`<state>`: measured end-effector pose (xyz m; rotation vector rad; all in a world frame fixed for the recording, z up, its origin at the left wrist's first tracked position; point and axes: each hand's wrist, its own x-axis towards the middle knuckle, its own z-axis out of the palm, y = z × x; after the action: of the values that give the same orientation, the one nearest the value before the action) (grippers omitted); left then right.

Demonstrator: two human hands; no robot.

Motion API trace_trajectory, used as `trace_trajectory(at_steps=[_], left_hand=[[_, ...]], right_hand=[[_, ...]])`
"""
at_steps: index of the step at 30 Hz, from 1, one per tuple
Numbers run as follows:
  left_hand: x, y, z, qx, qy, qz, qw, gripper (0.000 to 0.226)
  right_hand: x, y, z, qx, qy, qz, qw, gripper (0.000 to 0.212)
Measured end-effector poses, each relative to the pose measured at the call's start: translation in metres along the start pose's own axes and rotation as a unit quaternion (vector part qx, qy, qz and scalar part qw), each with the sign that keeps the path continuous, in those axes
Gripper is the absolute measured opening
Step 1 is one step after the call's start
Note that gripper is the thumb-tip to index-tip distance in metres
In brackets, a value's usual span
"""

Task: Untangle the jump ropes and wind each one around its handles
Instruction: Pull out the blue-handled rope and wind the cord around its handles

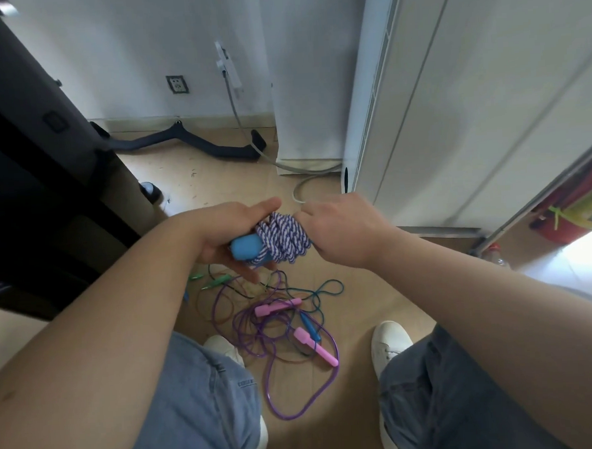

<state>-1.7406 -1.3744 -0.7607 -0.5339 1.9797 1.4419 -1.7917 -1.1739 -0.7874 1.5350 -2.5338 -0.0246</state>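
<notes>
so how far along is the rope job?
One nearly done: braided rope mostly wound on its blue handle, left hand holding the handle, right hand gripping the rope. No finished bundle visible. Remaining: purple rope, pink handles, teal rope tangled on the floor.

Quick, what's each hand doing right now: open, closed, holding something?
Left hand: closed around the blue handles.
Right hand: fingers curled on the purple-and-white rope wound around those handles.

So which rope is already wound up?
The braided rope on the blue handle, held by left hand and right hand. The thin purple rope and teal rope lie tangled on the floor.
</notes>
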Motion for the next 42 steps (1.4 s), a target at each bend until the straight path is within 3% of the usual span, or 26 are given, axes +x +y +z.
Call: trace_trajectory(at_steps=[5, 8, 10, 12, 17, 22, 24, 26, 29, 38, 42], left_hand=[[-0.002, 0.003, 0.003, 0.006, 0.053, 0.012, 0.998, 0.055], [0.005, 0.001, 0.007, 0.087, 0.114, 0.037, 0.989, 0.056], [0.011, 0.002, 0.014, 0.219, 0.175, 0.080, 0.957, 0.063], [0.016, 0.004, 0.023, 0.306, 0.232, 0.122, 0.915, 0.069], [0.019, 0.011, 0.028, 0.308, 0.321, 0.171, 0.879, 0.067], [0.021, 0.011, 0.032, 0.296, 0.311, 0.175, 0.886, 0.066], [0.019, 0.011, 0.031, 0.308, 0.332, 0.192, 0.870, 0.065], [0.017, 0.011, 0.026, 0.338, 0.377, 0.248, 0.826, 0.065], [0.018, 0.011, 0.024, 0.364, 0.390, 0.297, 0.792, 0.064], [0.029, -0.003, 0.012, 0.317, 0.375, 0.240, 0.838, 0.063], [0.031, -0.006, 0.016, 0.270, 0.287, 0.129, 0.910, 0.063]], right_hand=[[0.000, -0.003, 0.005, 0.017, 0.036, 0.014, 0.999, 0.021], [0.003, -0.002, 0.009, 0.050, -0.047, 0.046, 0.997, 0.069], [0.002, -0.002, 0.008, 0.082, -0.106, 0.067, 0.989, 0.108], [0.000, -0.003, 0.006, 0.146, -0.112, 0.092, 0.979, 0.124], [0.003, -0.005, 0.002, 0.148, -0.026, 0.132, 0.980, 0.120], [0.002, -0.001, -0.009, 0.080, -0.056, 0.107, 0.989, 0.123], [0.001, 0.000, -0.010, 0.037, -0.057, 0.085, 0.994, 0.104], [0.001, -0.003, -0.009, 0.024, -0.065, 0.057, 0.996, 0.071], [0.002, -0.010, -0.010, 0.022, -0.082, 0.021, 0.996, 0.060], [-0.003, -0.010, -0.013, -0.029, -0.043, -0.028, 0.998, 0.067], [-0.008, -0.019, -0.009, 0.009, -0.053, -0.001, 0.999, 0.077]])
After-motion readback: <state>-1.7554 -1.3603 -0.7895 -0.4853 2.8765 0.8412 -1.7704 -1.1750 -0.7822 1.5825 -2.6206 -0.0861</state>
